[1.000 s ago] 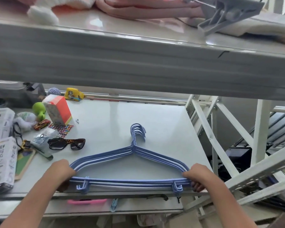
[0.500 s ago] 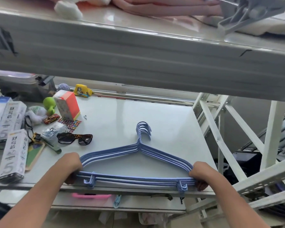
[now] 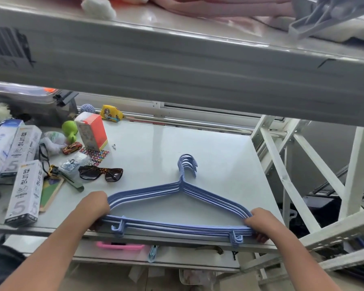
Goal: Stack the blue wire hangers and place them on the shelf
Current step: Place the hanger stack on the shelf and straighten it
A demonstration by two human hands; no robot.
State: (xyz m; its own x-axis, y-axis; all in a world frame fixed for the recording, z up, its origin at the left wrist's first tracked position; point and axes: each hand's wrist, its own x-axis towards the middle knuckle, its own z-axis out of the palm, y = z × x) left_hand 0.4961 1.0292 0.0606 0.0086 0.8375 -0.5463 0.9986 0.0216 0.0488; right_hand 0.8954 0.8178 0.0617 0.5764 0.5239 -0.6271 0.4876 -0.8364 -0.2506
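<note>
A stack of several blue wire hangers (image 3: 182, 186) lies flat on the pale shelf (image 3: 208, 148), hooks pointing away from me and bottom bars along the shelf's front edge. My left hand (image 3: 96, 205) is closed around the stack's left corner. My right hand (image 3: 260, 224) is closed around its right corner. The hangers are slightly fanned, so each wire shows separately.
Left of the hangers lie sunglasses (image 3: 101, 173), white boxes (image 3: 26, 192), an orange box (image 3: 91, 131), a green toy (image 3: 70, 129) and a toy car (image 3: 72, 147). An upper shelf (image 3: 177, 66) hangs overhead. White frame struts (image 3: 282, 169) stand at the right.
Both hands keep their hold on the stack's corners. The view has shifted, so the hangers and clutter appear a little further right; the stack barely moved on the shelf.
</note>
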